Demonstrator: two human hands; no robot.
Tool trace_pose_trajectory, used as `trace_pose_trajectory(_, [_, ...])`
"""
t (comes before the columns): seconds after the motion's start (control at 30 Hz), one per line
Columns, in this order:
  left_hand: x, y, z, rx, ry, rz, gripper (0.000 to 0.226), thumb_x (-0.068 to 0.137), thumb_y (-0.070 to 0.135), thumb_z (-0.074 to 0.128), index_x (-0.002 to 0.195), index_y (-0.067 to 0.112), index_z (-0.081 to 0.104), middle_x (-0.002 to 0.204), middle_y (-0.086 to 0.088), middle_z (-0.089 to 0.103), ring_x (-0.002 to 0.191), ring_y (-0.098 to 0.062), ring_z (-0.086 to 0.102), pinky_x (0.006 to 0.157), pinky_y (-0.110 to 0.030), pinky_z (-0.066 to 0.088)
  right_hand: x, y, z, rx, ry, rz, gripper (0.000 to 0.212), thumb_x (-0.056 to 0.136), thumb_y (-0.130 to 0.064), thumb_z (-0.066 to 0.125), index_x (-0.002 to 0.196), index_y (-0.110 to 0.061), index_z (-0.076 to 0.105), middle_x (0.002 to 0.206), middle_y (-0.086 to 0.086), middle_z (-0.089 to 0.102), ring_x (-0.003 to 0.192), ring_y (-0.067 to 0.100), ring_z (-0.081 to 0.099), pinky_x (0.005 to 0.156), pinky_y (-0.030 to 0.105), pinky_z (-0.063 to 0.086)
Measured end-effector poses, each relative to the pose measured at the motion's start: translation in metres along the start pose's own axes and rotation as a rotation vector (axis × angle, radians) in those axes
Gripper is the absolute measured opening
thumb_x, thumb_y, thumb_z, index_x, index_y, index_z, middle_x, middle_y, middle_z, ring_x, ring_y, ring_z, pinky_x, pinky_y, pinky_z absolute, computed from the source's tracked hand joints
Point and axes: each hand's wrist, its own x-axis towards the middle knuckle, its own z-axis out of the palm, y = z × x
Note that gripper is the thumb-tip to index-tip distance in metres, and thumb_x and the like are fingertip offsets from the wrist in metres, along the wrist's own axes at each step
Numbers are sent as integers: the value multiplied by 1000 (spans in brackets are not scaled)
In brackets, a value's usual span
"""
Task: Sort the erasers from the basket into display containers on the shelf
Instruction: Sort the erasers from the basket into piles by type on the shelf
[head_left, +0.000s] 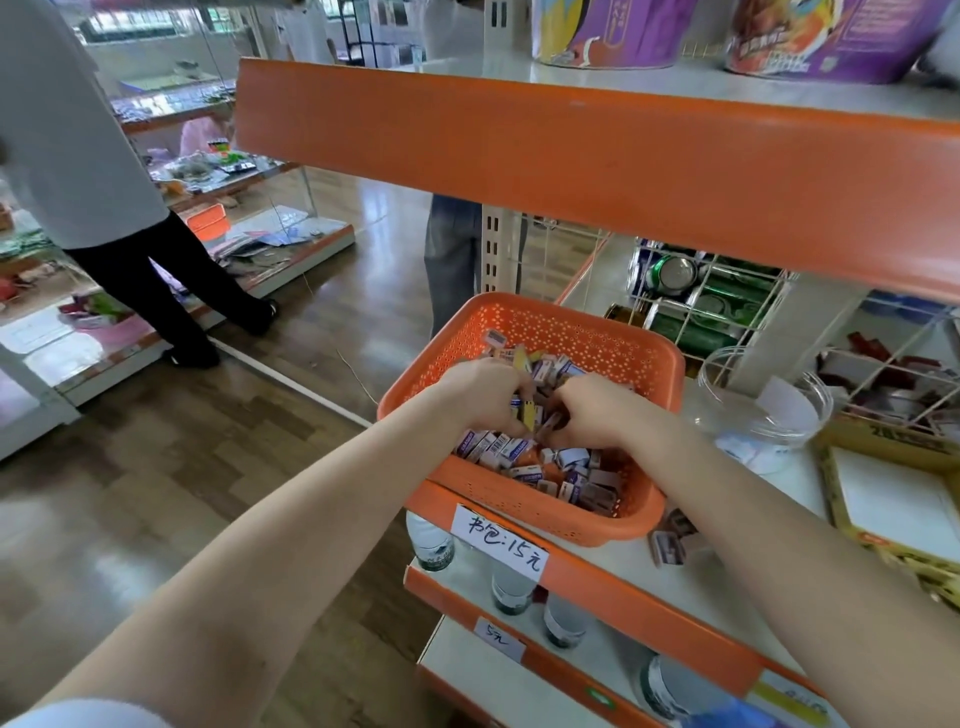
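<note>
An orange perforated basket (540, 322) stands on the white shelf (779, 488), overhanging its left end. It holds several small boxed erasers (524, 457). Both my hands are inside it. My left hand (483, 395) has its fingers curled down into the pile and grips erasers, one yellow-edged. My right hand (597, 410) also curls round erasers in the middle of the basket. A clear round plastic container (763, 400) stands on the shelf to the right of the basket. A few erasers (670, 540) lie loose on the shelf by the basket's near right corner.
A yellow cardboard tray (883, 499) lies at the far right. White wire racks with green cans (711, 301) stand behind. An orange shelf edge (571, 156) hangs overhead. Water bottles (514, 587) stand on the shelf below. A person (104, 182) stands in the aisle at left.
</note>
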Motion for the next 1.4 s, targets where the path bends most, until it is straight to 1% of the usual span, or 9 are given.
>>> trace_pose_trajectory(0.23, [-8,-6,-8,-259,97,18,50,76,34,72,120,22,50,101,2,56,79,-14,53,54,-24,38,-7,0,-6,131,75,10,30,77,-27,71,98,-7,65,94,7,59,76,20,55,62,30,44])
trace_pose_trajectory(0.4, [-13,-3,-22,-265,282,93,52,75,36,70,121,24,51,107,1,64,94,-18,59,79,-40,53,-26,12,-23,312,218,31,60,79,-26,70,133,-14,48,111,-2,37,95,10,41,78,20,36])
trace_pose_trajectory(0.47, [-15,5,-32,-269,330,143,50,77,36,68,123,24,53,113,4,64,98,-14,60,83,-34,53,-39,20,-33,370,274,55,65,82,-24,68,140,-14,41,121,-3,38,101,9,40,84,19,37])
trace_pose_trajectory(0.57, [-11,23,-48,-325,374,180,38,80,38,65,117,32,55,100,14,65,81,-6,62,67,-20,52,-60,37,-42,440,378,89,63,85,-22,66,141,-15,39,134,0,39,107,13,47,84,14,39])
trace_pose_trajectory(0.93, [36,166,-66,-330,252,513,54,81,35,70,132,38,50,126,17,59,98,-2,56,80,-19,45,-182,132,-17,477,527,550,59,88,-27,62,142,-19,41,144,5,38,121,24,49,92,24,40])
trace_pose_trajectory(1.07, [42,230,-61,-218,161,684,42,85,42,61,126,38,54,113,12,63,85,-7,62,71,-23,52,-247,156,4,440,594,701,49,86,-22,63,133,-13,51,128,13,53,116,28,52,90,26,40])
trace_pose_trajectory(1.17, [47,275,-48,-106,56,816,15,83,29,59,94,33,50,85,3,51,61,-13,47,54,-26,42,-291,165,19,422,607,801,48,85,-17,64,131,-12,53,112,12,57,103,26,57,87,29,44])
trace_pose_trajectory(1.23, [51,298,-37,-65,48,924,15,83,32,62,91,31,49,86,1,49,74,-13,47,62,-26,40,-314,169,31,416,587,886,48,86,-19,64,132,-10,52,113,11,57,104,25,56,89,28,44])
trace_pose_trajectory(1.4, [57,329,-17,14,-19,1075,47,78,50,68,122,36,57,111,19,61,98,-5,56,79,-30,49,-357,172,59,395,541,1066,52,89,-29,62,136,-12,48,125,9,56,113,23,53,88,24,38])
